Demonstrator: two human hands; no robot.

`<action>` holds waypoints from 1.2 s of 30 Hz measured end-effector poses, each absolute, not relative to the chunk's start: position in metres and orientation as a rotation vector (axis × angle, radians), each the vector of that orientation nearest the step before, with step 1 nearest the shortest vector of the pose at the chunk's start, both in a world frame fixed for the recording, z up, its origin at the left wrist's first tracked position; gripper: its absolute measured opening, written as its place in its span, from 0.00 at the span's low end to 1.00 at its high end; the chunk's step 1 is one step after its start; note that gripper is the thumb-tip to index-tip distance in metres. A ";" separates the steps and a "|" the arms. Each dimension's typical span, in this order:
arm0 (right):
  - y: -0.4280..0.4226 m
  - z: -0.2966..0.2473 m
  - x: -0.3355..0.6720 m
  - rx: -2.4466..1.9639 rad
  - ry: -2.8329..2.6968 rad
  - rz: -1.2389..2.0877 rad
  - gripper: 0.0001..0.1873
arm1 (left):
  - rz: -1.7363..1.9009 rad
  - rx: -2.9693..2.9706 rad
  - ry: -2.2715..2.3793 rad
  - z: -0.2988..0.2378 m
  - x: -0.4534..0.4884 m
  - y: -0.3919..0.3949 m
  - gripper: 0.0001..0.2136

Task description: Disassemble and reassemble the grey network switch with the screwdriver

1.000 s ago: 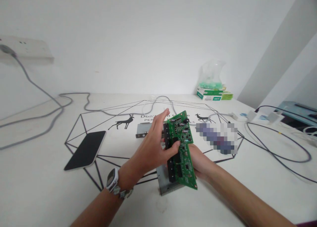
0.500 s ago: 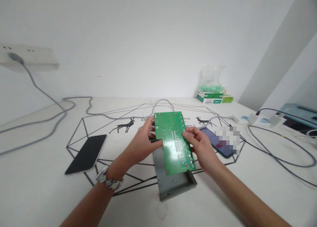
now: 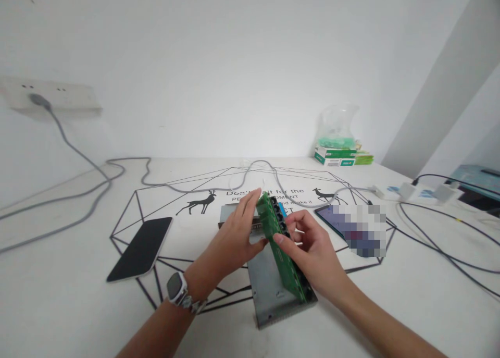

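I hold a green circuit board (image 3: pixel 282 254) on edge, tilted over a grey metal case (image 3: pixel 269 287) that lies on the white table. My left hand (image 3: pixel 234 238), with a watch on its wrist, presses its fingers against the board's left face near the top. On the other side my right hand (image 3: pixel 312 251) pinches the board's upper edge between thumb and fingers. The board's lower end rests in the case's right side. A second grey metal part (image 3: pixel 228 213) lies flat just behind my left hand.
A dark phone (image 3: pixel 141 247) lies to the left and another phone (image 3: pixel 353 227), partly blurred, to the right. Grey cables (image 3: pixel 78 191) run from a wall socket strip (image 3: pixel 58 97) across the table's back. Green-and-white boxes (image 3: pixel 336 157) stand far right; more cables and chargers (image 3: pixel 429 207) lie right.
The board, held flat with its solder side up half a second ago, has been turned onto its edge and lowered into the grey case. Both hands stayed on it.
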State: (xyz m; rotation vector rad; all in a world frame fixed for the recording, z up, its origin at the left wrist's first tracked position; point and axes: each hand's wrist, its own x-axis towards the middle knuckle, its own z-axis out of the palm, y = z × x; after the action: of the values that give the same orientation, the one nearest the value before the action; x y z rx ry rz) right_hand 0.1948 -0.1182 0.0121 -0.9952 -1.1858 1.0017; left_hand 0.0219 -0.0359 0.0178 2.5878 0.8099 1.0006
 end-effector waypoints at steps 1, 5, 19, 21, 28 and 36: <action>-0.119 0.011 0.194 -0.995 -1.191 1.005 0.18 | 0.987 2.594 0.786 0.017 0.022 -0.036 0.45; -0.119 0.010 0.190 -0.979 -1.191 0.999 0.19 | 0.944 2.571 0.724 0.013 0.021 -0.037 0.45; -0.129 0.010 0.182 -0.933 -1.425 1.117 0.19 | 0.957 2.385 0.608 0.005 0.022 -0.037 0.41; -0.129 0.010 0.183 -0.928 -1.429 1.109 0.17 | 0.978 2.349 0.642 0.003 0.023 -0.036 0.38; -0.127 0.008 0.184 -0.968 -1.419 1.110 0.13 | 0.958 2.295 0.647 0.007 0.025 -0.037 0.21; -0.129 0.014 0.181 -1.299 -1.612 0.757 0.21 | 0.985 2.194 0.699 0.018 0.034 -0.051 0.35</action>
State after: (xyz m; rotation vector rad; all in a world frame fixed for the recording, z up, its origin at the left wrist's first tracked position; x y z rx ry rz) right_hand 0.1815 -0.1294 0.0140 -1.2989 -1.6121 0.7570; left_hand 0.0340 -0.0511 0.0179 2.1944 0.6990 0.9847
